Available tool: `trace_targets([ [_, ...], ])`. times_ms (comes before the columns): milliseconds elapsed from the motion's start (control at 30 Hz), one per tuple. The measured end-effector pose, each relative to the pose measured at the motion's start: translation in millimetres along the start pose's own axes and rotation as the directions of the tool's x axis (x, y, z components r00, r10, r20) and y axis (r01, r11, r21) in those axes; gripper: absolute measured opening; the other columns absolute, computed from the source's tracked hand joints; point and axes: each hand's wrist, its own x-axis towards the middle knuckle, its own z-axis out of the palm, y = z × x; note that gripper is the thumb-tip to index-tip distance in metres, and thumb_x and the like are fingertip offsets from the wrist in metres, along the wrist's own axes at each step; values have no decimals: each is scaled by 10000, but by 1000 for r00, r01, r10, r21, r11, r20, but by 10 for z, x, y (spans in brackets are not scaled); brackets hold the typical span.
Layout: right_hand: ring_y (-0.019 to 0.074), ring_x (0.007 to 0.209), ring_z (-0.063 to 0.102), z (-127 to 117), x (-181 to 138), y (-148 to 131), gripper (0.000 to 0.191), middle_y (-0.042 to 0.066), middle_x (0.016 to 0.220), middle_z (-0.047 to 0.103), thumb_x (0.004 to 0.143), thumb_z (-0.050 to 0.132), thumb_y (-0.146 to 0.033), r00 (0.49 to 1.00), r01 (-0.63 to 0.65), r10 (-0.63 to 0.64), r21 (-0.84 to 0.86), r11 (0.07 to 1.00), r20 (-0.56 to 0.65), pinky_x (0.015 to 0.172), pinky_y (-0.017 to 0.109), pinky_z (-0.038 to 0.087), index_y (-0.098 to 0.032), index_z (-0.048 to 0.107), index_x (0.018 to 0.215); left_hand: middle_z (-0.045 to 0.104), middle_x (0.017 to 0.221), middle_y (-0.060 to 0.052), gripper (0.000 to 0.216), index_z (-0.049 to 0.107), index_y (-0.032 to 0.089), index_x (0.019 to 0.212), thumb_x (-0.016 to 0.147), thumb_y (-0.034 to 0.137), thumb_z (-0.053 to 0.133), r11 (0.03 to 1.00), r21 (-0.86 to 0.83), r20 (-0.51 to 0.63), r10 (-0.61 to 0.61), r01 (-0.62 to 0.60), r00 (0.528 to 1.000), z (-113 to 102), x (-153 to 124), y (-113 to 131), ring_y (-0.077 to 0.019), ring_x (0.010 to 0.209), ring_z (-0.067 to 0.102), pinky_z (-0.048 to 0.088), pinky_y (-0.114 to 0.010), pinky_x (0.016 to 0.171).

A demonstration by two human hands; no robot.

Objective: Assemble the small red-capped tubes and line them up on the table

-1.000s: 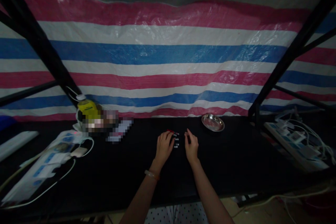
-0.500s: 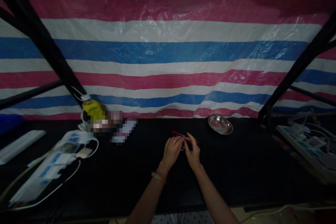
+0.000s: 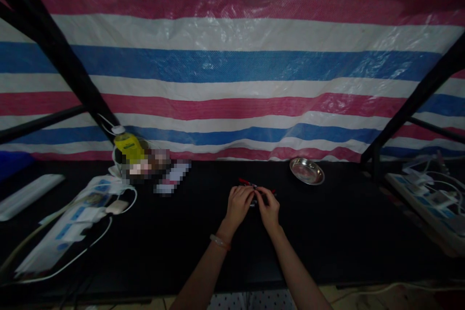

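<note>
My left hand (image 3: 238, 204) and my right hand (image 3: 269, 207) meet over the black table top, fingertips close together. Both are closed in a pinch around something small and dark that the fingers mostly hide. Just beyond the left fingers a slim red piece (image 3: 245, 182) sticks out, and a bit of red also shows past the right fingers. Small shiny bits (image 3: 252, 204) lie under and between the hands; their kind is too small and dim to make out.
A round metal dish (image 3: 307, 171) stands at the back right. On the left are a bottle of yellow liquid (image 3: 129, 147), a blurred-out flat item (image 3: 173, 178) and a power strip (image 3: 69, 230) with cables. Another power strip (image 3: 425, 208) lies right. Striped sheeting (image 3: 232, 68) hangs behind.
The right hand's raised index finger has bent down toward the left fingertips. Both hands stay in about the same place, and the view has shifted slightly.
</note>
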Motion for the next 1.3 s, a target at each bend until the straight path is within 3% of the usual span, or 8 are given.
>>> trace_targets([
  [200,196,890,646,-16,32,-17,209,73,956,688,869,514,-248,992,122,-123,68,990,13,820,365,529,-210,673,1000,703,928,-55,215,622,179,1017,907,213,440,993,26,-83,116,-114,990,39,-16,-30,-160,840,634,435,-344,785],
  [333,196,881,650,-29,46,-53,206,68,950,691,867,523,-241,992,127,-126,76,989,-9,811,366,536,-219,685,993,713,900,-39,198,633,178,984,904,192,452,994,26,-123,106,-103,987,18,-4,-20,-145,804,641,416,-333,776],
  [500,193,841,655,-40,44,-69,188,76,917,697,852,549,-253,990,70,-65,40,997,-122,776,344,536,-185,683,966,717,874,-28,184,646,189,947,898,196,468,998,45,-117,54,-49,992,-4,17,-9,-142,781,639,396,-335,765],
  [800,177,757,632,-22,31,-39,224,74,857,687,812,587,-336,988,-54,60,52,997,-139,697,303,514,-157,664,924,715,875,-21,150,647,192,900,879,187,499,996,23,-75,92,-90,993,7,11,-34,-142,785,628,400,-330,750],
  [1033,131,656,553,-25,41,-46,246,29,725,607,786,601,-397,956,-185,212,145,972,-203,623,252,467,-153,616,804,714,895,-22,159,646,200,938,883,204,497,987,-24,-10,156,-156,988,-3,10,0,-142,810,630,415,-324,744],
  [1300,131,632,531,-10,51,-50,281,24,705,600,757,622,-420,924,-270,319,235,934,-208,616,260,449,-144,637,806,707,920,-31,198,636,212,1013,888,207,483,985,-17,2,171,-171,985,-2,2,7,-143,835,626,431,-326,757],
])
